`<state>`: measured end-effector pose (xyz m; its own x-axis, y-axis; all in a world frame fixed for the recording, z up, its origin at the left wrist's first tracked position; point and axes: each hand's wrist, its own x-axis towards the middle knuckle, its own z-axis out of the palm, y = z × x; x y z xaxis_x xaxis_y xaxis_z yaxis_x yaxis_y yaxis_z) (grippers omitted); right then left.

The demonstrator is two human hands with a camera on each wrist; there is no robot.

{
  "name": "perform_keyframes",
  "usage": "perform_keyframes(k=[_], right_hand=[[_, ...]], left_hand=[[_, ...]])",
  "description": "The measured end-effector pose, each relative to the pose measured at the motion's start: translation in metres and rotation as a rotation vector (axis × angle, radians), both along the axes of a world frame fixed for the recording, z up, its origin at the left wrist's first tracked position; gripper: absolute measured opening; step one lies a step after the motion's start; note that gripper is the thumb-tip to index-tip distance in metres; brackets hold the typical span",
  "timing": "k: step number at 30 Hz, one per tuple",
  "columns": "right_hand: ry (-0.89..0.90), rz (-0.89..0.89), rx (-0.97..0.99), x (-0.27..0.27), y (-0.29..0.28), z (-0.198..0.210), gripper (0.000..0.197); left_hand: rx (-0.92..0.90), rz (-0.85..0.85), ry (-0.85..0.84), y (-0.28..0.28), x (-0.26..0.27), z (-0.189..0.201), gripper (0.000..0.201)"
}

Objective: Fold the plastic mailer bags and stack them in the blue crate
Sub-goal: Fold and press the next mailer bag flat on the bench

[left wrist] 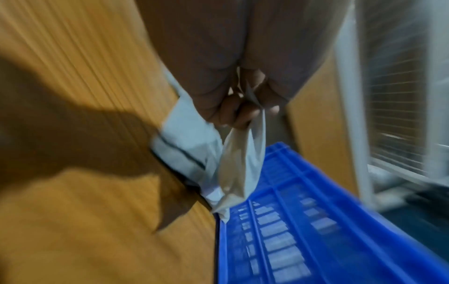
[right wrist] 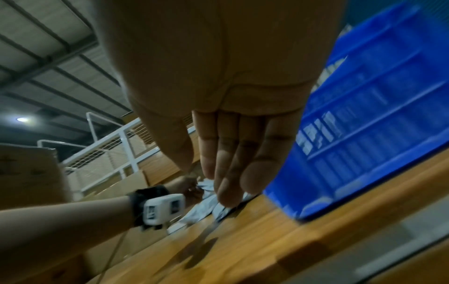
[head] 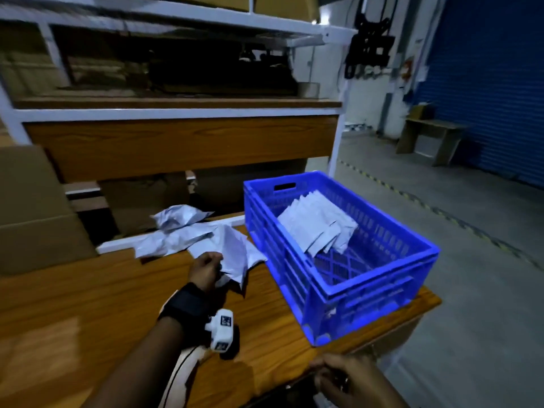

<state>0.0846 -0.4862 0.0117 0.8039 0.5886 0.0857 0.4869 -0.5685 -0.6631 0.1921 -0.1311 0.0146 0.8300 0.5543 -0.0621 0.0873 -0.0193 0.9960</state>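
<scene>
Wooden table carries blue crate, loose mailer bags.

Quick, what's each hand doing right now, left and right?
Left hand: fingers curled, gripping a crumpled white plastic mailer bag.
Right hand: open, fingers straight, holding nothing.

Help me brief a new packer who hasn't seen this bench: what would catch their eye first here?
The bright blue crate on the right end of the wooden table, with folded mailers leaning inside it. Next, the crumpled unfolded mailers heaped left of the crate, one of them gripped by the left hand. The right hand, fingers straight, is near the table's front edge.
</scene>
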Motion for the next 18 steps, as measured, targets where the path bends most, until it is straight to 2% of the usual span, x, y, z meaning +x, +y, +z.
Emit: perform_keyframes(k=[2, 3, 6, 9, 12, 15, 18], right_hand=[[-0.069, 0.017, 0.005, -0.002, 0.021, -0.015, 0.023], [-0.135, 0.024, 0.002, -0.003, 0.032, -0.025, 0.032], [-0.269, 0.085, -0.063, -0.012, 0.071, -0.045, 0.083], [-0.388, 0.19, -0.167, -0.023, 0.114, -0.042, 0.106], [-0.416, 0.267, -0.283, -0.034, 0.146, -0.055, 0.1], [-0.448, 0.365, -0.318, -0.042, 0.166, -0.076, 0.079], [-0.479, 0.361, -0.384, -0.048, 0.18, -0.084, 0.066]], left_hand=[[-0.017, -0.069, -0.033, 0.003, -0.044, 0.005, 0.022], [-0.034, -0.11, -0.03, 0.002, -0.066, 0.008, 0.023], [-0.187, -0.192, -0.038, 0.009, -0.132, -0.004, 0.03], [-0.389, -0.195, -0.023, 0.018, -0.19, -0.019, 0.028], [-0.382, -0.254, 0.053, 0.036, -0.228, -0.042, 0.019], [-0.159, -0.261, 0.171, 0.066, -0.249, -0.064, 0.02], [0.103, -0.266, 0.28, 0.092, -0.258, -0.07, 0.017]])
